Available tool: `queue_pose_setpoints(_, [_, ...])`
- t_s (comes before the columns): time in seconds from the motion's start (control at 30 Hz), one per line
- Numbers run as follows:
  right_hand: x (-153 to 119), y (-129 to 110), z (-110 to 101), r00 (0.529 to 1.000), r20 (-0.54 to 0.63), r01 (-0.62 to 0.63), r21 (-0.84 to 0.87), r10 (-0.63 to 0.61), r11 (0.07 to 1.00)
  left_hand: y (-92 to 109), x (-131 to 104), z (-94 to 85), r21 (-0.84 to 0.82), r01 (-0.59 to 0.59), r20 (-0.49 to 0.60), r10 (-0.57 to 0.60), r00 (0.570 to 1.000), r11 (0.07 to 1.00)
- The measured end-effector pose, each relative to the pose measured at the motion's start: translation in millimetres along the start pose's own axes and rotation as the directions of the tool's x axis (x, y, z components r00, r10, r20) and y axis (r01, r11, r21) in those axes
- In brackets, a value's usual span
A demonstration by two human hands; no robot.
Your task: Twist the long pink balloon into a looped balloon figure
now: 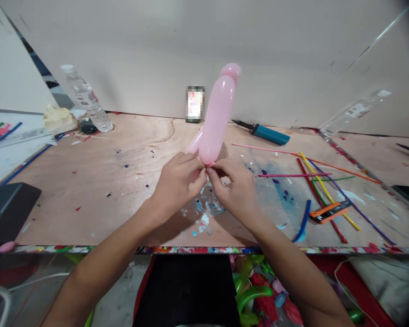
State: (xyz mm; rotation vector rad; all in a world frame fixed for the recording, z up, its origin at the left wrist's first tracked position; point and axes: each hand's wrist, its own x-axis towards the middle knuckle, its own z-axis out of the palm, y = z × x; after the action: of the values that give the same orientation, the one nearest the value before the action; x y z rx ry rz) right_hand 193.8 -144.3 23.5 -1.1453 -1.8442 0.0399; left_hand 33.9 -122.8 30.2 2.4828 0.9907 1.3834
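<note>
Gripping, with left hand [177,179] and right hand [237,188] close together, the pinched lower end of a long, glossy pink latex balloon [218,118], held nearly upright over the paint-stained wooden tabletop [102,200]. Seemingly busy twisting or knotting that end; likely calling next for a tight pinch while securing the join.
</note>
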Motion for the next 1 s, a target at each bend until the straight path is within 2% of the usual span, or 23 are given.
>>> queue_pose_setpoints(0.1, [0.5,1.1,1.5,1.0,0.0,-0.019,-0.012,0.019,1.0,1.6,-2.6,2.6,0.113,-0.007,-0.017,0.009,1.0,0.994])
queue_pose_setpoints(0.2, [0.9,1.8,2.5,0.999,0.013,-0.041,0.037,0.041,0.998,3.0,-4.3,4.5,0.155,-0.002,-0.007,0.003,1.0,0.988])
queue_pose_setpoints(0.43, [-0.6,-0.2,7.3,0.995,-0.067,-0.064,0.131,0.073,0.989,7.1,-1.4,2.3,0.055,0.061,-0.006,-0.06,0.998,0.997])
queue_pose_setpoints(0.63, [-2.0,1.1,12.0,0.96,0.023,-0.268,0.353,0.278,0.897,9.0,2.2,-2.1,0.002,0.128,0.047,-0.128,0.991,0.992])
queue_pose_setpoints(0.77, [-0.4,-2.9,11.8,0.947,0.042,-0.307,0.407,0.318,0.86,9.5,3.1,-2.0,0.008,0.139,0.045,-0.139,0.989,0.99])
queue_pose_setpoints(0.87, [2.7,-4.5,10.8,0.938,0.104,-0.337,0.497,0.331,0.8,9.3,3.5,-1.4,-0.004,0.134,0.022,-0.134,0.991,0.991])
queue_pose_setpoints(1.0, [4.9,-0.4,12.0,0.921,0.198,-0.386,0.578,0.336,0.719,7.4,4.6,-1.3,-0.074,0.228,0.034,-0.226,0.974,0.971])
